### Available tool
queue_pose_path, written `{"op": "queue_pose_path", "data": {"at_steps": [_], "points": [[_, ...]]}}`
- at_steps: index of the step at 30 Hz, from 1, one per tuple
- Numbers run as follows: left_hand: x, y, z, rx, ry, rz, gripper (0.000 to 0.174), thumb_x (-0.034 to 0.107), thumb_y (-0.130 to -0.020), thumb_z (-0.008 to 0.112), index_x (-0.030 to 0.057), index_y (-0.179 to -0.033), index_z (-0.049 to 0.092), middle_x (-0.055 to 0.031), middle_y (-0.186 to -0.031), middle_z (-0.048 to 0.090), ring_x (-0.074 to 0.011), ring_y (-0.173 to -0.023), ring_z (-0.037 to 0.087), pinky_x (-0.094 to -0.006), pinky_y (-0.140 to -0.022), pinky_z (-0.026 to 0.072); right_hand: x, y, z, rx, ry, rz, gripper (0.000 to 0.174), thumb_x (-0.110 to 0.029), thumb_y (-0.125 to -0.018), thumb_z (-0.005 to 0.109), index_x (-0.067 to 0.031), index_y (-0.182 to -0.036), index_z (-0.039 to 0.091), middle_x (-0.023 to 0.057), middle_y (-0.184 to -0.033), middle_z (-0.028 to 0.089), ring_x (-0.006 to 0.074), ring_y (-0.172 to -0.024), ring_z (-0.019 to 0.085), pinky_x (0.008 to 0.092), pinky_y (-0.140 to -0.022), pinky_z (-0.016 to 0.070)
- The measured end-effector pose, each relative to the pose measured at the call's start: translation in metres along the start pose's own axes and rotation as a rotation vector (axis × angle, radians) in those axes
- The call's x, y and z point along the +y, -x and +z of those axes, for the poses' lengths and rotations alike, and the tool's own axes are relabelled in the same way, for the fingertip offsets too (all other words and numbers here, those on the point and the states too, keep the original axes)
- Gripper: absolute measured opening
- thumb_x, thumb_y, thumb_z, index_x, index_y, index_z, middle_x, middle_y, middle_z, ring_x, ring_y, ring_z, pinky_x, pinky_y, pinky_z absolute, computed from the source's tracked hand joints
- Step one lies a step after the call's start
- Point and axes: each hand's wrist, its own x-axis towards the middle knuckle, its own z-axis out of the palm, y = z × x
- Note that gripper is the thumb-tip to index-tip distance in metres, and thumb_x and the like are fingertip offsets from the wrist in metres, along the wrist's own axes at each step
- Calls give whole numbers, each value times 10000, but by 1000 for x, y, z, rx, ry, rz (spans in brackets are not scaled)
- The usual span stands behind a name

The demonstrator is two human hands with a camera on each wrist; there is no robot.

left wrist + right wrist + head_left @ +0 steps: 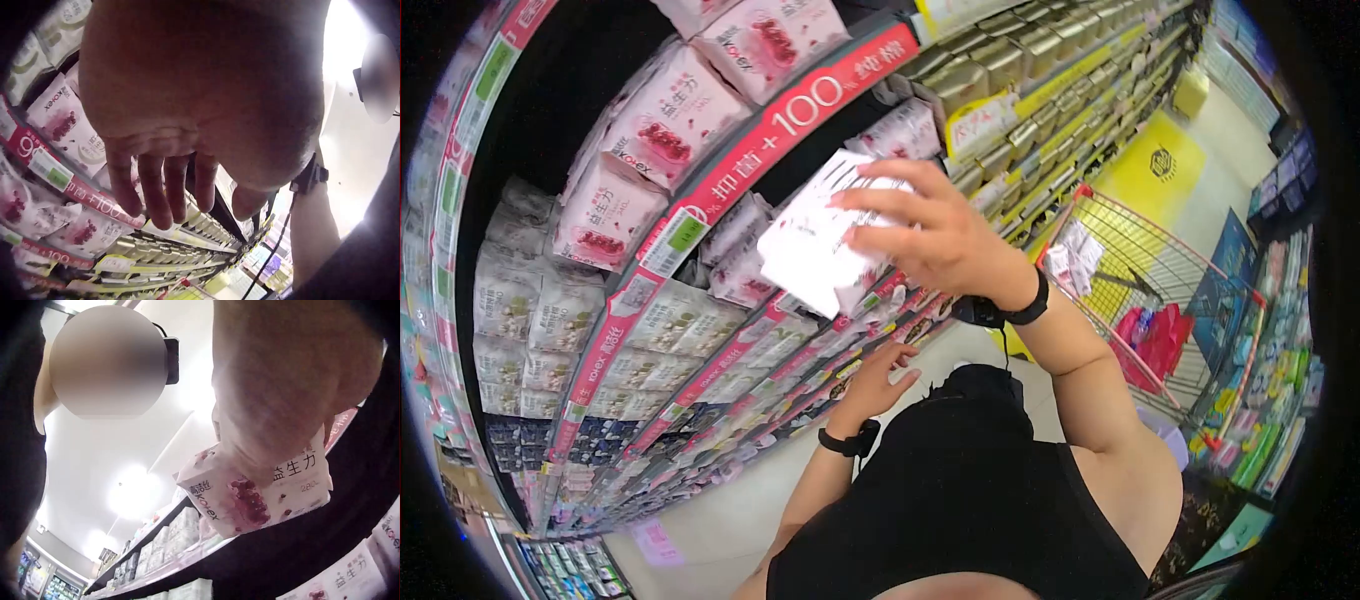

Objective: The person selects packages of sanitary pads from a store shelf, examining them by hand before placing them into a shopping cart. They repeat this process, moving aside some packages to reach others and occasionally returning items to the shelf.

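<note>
My right hand (945,235) grips a pack of sanitary pads (810,240) in front of the shelf, fingers over one side of it. In the head view the face turned to me is washed out by glare. The right wrist view shows its pink Kotex front (250,497) with a red berry picture, partly covered by the hand. My left hand (880,383) hangs lower, beside the lower shelves, fingers loosely bent and holding nothing. From the left wrist, the palm and separate fingers of the left hand (200,119) show, with pink Kotex packs (65,125) beyond them.
More pink packs (665,125) stand on the upper shelf, behind a red price strip (790,115). Pale packs (645,350) fill shelves below. A red-rimmed shopping cart (1135,225) stands to my right, holding pale packs (1075,257) and a red bag (1155,345).
</note>
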Motion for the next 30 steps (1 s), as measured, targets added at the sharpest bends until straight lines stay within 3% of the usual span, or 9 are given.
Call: {"op": "queue_pose_path", "data": {"at_steps": [8,12,13,17,20,21,24,27,30], "points": [[-41,14,-14,-15,84,-44,313,227,-943,732,57,-1193,651,-97,-1090,694,-235,-980,656,-364,-864,514,48,-26,58,-98,210,85,477,-15,-750,686,-148,-1207,652,33,-1284,668,337,-1190,593,456,-980,515],[-63,25,-39,-62,77,-53,324,226,-963,720,58,-1230,647,-89,-1106,697,-212,-984,657,-347,-869,516,60,-41,74,-157,245,206,464,17,-778,701,-64,-1232,647,152,-1254,658,414,-1176,583,474,-1026,498],[-65,28,-48,-66,72,-48,329,227,-962,720,61,-1237,647,-91,-1110,699,-215,-991,660,-346,-870,517,69,-40,79,-217,257,221,406,-49,-848,685,-44,-1251,636,206,-1258,643,457,-1192,567,505,-1041,480],[-83,34,-77,2,112,-51,361,238,-943,742,62,-1241,640,-106,-1083,704,-239,-983,665,-367,-865,529,108,-37,94,-513,478,253,399,-135,-838,649,-59,-1229,669,213,-1272,656,441,-1250,571,529,-1087,437],[-93,42,-91,29,120,-57,371,224,-934,753,50,-1239,634,-102,-1074,705,-232,-957,663,-366,-860,534,126,-33,103,-588,566,99,420,-145,-820,660,-36,-1226,664,225,-1284,651,424,-1264,576,527,-1101,429],[-99,44,-91,25,148,-54,366,220,-934,753,49,-1235,635,-100,-1076,706,-228,-961,666,-364,-860,535,124,-38,100,-761,493,255,430,-174,-851,654,-33,-1257,656,228,-1319,637,415,-1296,560,514,-1123,419],[-115,51,-82,-4,186,-45,333,210,-935,751,41,-1200,643,-101,-1061,710,-214,-975,679,-351,-863,539,137,-31,103,-738,225,378,412,-183,-920,614,-47,-1308,638,225,-1367,617,421,-1320,541,496,-1138,414],[-124,53,-76,-84,189,-44,326,232,-947,745,50,-1199,647,-98,-1063,713,-208,-976,683,-347,-858,534,118,-57,97,-933,160,557,404,-237,-991,555,-55,-1346,616,224,-1410,595,415,-1355,515,489,-1158,395],[-137,47,-70,-139,171,-7,333,259,-957,741,64,-1211,648,-92,-1068,714,-206,-971,682,-345,-848,527,131,-42,109,-944,229,396,426,-290,-1023,515,-58,-1370,600,216,-1429,587,396,-1373,503,478,-1171,381]]}}
